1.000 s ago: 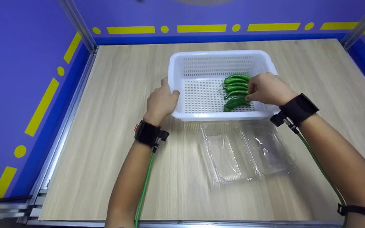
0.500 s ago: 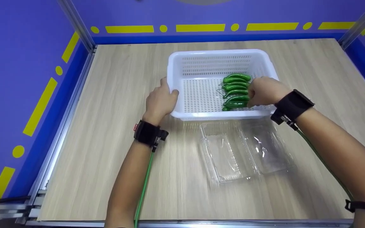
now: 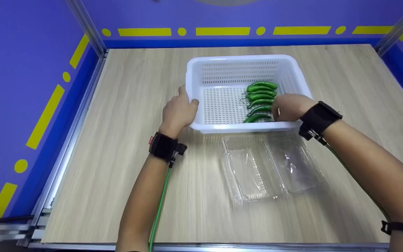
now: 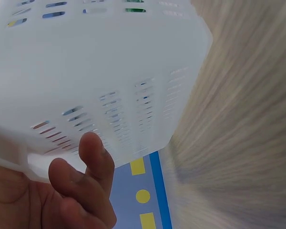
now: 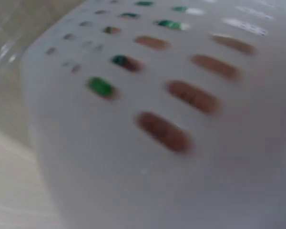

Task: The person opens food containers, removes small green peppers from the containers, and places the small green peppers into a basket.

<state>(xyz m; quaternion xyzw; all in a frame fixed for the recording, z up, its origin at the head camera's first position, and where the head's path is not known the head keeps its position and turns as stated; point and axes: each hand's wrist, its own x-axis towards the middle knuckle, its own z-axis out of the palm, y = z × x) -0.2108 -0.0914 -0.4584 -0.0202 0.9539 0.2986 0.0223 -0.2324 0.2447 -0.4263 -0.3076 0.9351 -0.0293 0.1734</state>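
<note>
My left hand (image 3: 179, 111) grips the left end of a white plastic basket (image 3: 219, 128), thumb over the rim. Its fingers (image 4: 93, 164) lie outside along the slotted wall in the left wrist view. Inside the basket, several green chili peppers (image 3: 261, 97) lie side by side in a row toward the right. My right hand (image 3: 290, 107) is down in the front right part, pinching the right end of the front pepper (image 3: 257, 118); the fingertips cover that end. Through blurred slots of the basket wall (image 5: 148, 186), the right wrist view shows bits of skin and green.
A clear plastic clamshell box (image 3: 248, 175) lies opened flat on the wooden table (image 3: 194, 210), just in front of the basket. Blue walls with yellow marks (image 3: 222, 32) stand at the back and sides. A green cable (image 3: 160, 210) runs along the left forearm.
My right hand has moved down and toward the basket's front wall, with the front pepper shifting forward and slightly left. The left hand keeps its hold on the basket.
</note>
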